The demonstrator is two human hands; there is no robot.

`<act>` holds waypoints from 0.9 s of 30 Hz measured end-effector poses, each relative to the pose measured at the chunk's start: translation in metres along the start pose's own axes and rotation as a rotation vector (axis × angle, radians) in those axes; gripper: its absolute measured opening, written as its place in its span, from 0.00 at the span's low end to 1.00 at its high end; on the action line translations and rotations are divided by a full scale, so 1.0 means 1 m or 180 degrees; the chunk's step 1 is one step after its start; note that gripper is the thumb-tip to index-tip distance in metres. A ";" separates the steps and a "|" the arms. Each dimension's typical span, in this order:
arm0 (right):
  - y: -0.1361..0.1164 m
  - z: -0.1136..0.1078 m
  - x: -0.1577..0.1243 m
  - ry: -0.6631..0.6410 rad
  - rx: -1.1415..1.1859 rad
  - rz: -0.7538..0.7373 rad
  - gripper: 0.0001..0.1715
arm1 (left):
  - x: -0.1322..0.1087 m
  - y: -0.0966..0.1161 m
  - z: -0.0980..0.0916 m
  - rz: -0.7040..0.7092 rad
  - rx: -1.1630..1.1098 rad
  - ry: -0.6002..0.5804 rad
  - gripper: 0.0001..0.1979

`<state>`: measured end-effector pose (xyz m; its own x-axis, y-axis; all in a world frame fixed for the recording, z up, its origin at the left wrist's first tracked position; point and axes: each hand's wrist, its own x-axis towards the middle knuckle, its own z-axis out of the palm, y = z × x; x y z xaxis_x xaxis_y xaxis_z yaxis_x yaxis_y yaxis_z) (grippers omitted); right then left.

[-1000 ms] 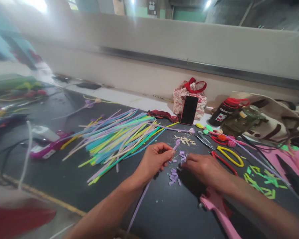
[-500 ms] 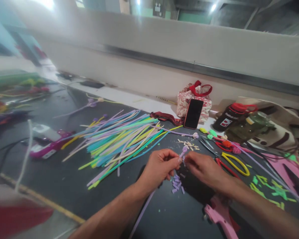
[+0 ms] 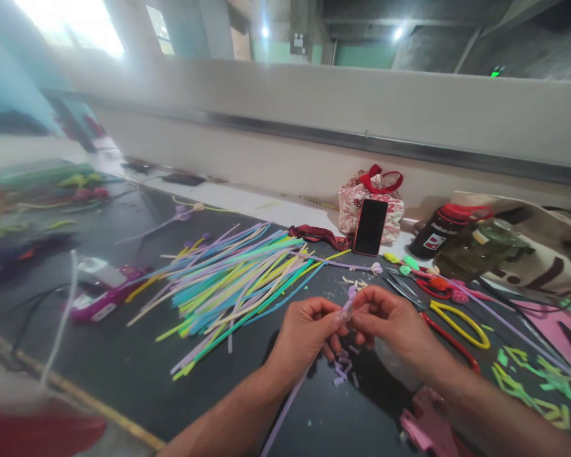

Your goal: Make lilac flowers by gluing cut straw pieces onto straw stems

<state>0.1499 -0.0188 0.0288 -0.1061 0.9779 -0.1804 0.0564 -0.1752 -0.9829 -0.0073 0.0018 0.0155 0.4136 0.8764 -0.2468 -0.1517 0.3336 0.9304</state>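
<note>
My left hand (image 3: 309, 332) pinches a long lilac foam stick (image 3: 285, 406) near its top, where a small lilac bud (image 3: 351, 296) pokes out. The stick runs down past my wrist toward the frame's bottom. My right hand (image 3: 394, 324) meets the left at the bud, fingers pinched on it; whether a small piece is between them I cannot make out. Beneath both hands lies a scatter of short lilac foam pieces (image 3: 342, 368) on the black table (image 3: 124, 343).
A fan of coloured foam sticks (image 3: 233, 273) lies to the left. Yellow scissors (image 3: 457, 320) and red scissors sit to the right, a pink glue gun (image 3: 428, 425) below them. A phone (image 3: 370, 226), patterned bag, bottle (image 3: 438, 231) and tote stand at the back. Another glue gun (image 3: 99, 295) lies left.
My right hand lifted from the lilac pieces on the table and came up to join the left at the stick's bud. Both hands rose slightly.
</note>
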 end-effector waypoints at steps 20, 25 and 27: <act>0.002 0.006 -0.002 -0.0490 0.1156 0.0225 0.13 | -0.002 -0.003 0.003 0.0192 -0.0309 -0.0087 0.12; 0.008 0.006 0.002 -0.0612 0.1393 0.0282 0.14 | -0.003 -0.002 0.004 0.0212 -0.0411 -0.0054 0.11; 0.006 0.006 0.002 -0.0616 0.1372 0.0263 0.14 | -0.003 -0.001 0.004 0.0201 -0.0414 0.0051 0.10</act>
<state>0.1437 -0.0183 0.0219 -0.3039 0.9265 -0.2218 -0.3400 -0.3230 -0.8832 -0.0050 -0.0022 0.0166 0.3852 0.9022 -0.1941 -0.2926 0.3189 0.9015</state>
